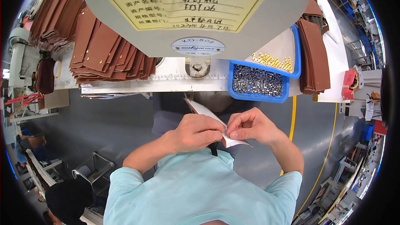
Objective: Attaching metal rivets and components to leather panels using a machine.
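Both hands hold one flat piece [203,110], white on one face with a brown edge, close to my chest and below the table edge. My left hand [196,132] grips it from the left, fingers curled over it. My right hand [250,127] pinches its right part between thumb and fingertips. The piece's lower corner pokes out under my right hand. Just above stands a grey machine head [196,12] with a yellow label and a metal punch tip [197,67].
A blue tray [257,96] of small dark metal pieces and another blue tray [296,54] with gold studs sit right of the machine. Brown leather pieces are stacked left [104,52] and right [314,58]. Another person [66,200] is at lower left.
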Tool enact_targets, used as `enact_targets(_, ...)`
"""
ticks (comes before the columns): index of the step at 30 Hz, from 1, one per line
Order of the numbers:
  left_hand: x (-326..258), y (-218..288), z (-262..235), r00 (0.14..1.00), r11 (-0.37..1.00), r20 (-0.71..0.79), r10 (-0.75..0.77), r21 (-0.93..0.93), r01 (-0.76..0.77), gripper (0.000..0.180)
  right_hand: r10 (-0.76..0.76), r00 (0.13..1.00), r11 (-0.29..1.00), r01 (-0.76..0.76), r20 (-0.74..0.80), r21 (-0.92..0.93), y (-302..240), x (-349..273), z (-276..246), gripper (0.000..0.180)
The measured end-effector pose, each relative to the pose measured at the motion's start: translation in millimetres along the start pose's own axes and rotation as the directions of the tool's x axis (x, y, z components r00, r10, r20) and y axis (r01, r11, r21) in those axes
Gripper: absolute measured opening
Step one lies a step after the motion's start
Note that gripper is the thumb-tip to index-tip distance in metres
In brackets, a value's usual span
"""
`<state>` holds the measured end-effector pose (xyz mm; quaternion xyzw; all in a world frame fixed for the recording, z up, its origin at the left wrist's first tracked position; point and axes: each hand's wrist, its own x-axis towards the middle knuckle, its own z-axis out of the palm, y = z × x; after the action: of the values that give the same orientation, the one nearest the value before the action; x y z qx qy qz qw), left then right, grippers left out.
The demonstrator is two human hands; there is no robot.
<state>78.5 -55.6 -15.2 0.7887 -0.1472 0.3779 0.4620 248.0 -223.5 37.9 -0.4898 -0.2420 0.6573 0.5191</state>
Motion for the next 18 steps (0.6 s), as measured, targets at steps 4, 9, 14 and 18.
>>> enact_targets(4,7,0,-2,0.999,0.997,-0.005,0.052,0.06,-0.052,0.019,0.154,0.987,0.967,-0.159,0.038,0.2,8,2,-4,0.01)
enact_targets(9,6,1,-5,0.997,0.985,0.023,0.075,0.151,-0.077,0.019,0.206,0.978,0.938,-0.206,0.03,0.277,9,2,-2,0.01)
enact_targets(14,4,2,-4,0.999,0.981,-0.001,0.035,0.193,-0.035,0.018,-0.237,0.959,0.871,0.138,-0.157,-0.471,0,-9,20,0.012)
enact_targets(18,4,3,-4,1.0,0.978,0.003,0.025,0.208,-0.026,0.017,-0.315,0.936,0.776,0.158,-0.158,-0.611,-1,-12,30,0.014)
